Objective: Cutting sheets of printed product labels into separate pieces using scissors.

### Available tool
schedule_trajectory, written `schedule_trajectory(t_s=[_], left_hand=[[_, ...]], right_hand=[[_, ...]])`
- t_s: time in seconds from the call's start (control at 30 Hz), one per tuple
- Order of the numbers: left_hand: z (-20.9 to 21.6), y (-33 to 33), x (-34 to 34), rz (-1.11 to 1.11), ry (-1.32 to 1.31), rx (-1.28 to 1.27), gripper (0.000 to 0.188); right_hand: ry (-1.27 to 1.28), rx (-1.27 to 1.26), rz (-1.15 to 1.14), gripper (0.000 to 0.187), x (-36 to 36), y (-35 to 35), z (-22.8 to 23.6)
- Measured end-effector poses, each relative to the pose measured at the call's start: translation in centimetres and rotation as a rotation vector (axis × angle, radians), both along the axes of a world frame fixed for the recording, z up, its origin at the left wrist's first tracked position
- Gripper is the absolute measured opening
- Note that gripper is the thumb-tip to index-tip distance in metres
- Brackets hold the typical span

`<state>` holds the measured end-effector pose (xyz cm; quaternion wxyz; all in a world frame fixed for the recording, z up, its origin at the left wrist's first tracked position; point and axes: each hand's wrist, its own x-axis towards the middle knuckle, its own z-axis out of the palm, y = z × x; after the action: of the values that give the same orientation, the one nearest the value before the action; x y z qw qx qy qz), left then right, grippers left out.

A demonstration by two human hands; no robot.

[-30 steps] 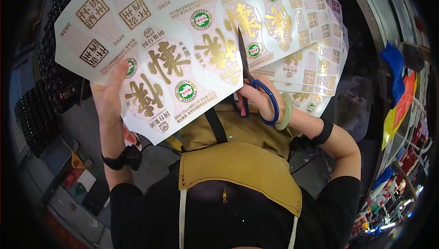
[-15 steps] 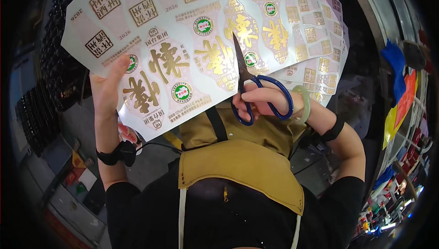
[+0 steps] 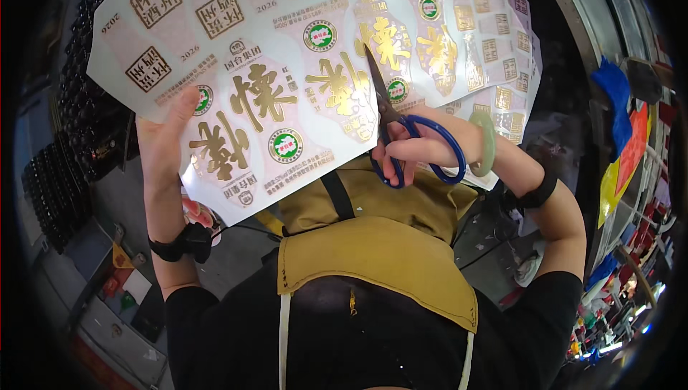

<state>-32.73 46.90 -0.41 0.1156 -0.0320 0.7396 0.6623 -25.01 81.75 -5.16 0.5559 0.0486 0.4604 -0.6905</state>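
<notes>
A large glossy white sheet of labels with gold characters and green-and-white round emblems spans the upper view. At its left edge, my left hand grips it, thumb on top and fingers mostly hidden beneath. My right hand holds scissors by their blue loops, near the sheet's lower edge. One dark blade lies over the sheet, pointing up and away from me; whether the other runs underneath cannot be told. More printed sheets show below it at the right.
I wear a mustard apron with white straps. Along the right runs a metal-edged bench with blue, red and yellow pieces. Dark stacked items stand at the left. On the floor at left are small coloured scraps.
My right hand and the scissors' handles have shifted slightly right and up, and my right forearm has swung outward. The sheet has moved a little left; my left hand keeps its grip.
</notes>
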Motion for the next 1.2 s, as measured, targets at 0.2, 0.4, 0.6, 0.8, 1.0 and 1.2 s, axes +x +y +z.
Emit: schedule_trajectory(t_s=[0.2,0.4,0.6,0.8,1.0,1.2], left_hand=[[-1.2,0.7,0.3,0.008,-0.166,0.089,0.034],[-0.9,0.6,0.6,0.082,-0.085,-0.013,0.03],[1.1,1.3,0.7,0.011,0.05,-0.142,0.032],[0.2,0.5,0.4,0.089,-0.089,-0.126,0.029],[-0.8,-1.5,0.3,0.06,-0.102,-0.152,0.029],[-1.1,-0.8,0.3,0.07,-0.043,-0.168,0.028]], right_hand=[[0.556,0.062,0.008,0.023,0.5,0.7,-4.2],[0.163,-0.099,-0.084,0.046,-0.1,0.7,-2.0],[-0.141,-0.204,0.154,0.044,-1.2,0.3,-3.0],[0.022,-0.325,0.178,0.036,-1.2,-0.9,-6.4],[-0.317,-0.642,0.164,0.043,-1.7,-2.1,-6.2],[-0.394,-0.812,0.129,0.042,-2.4,-1.7,-5.7]])
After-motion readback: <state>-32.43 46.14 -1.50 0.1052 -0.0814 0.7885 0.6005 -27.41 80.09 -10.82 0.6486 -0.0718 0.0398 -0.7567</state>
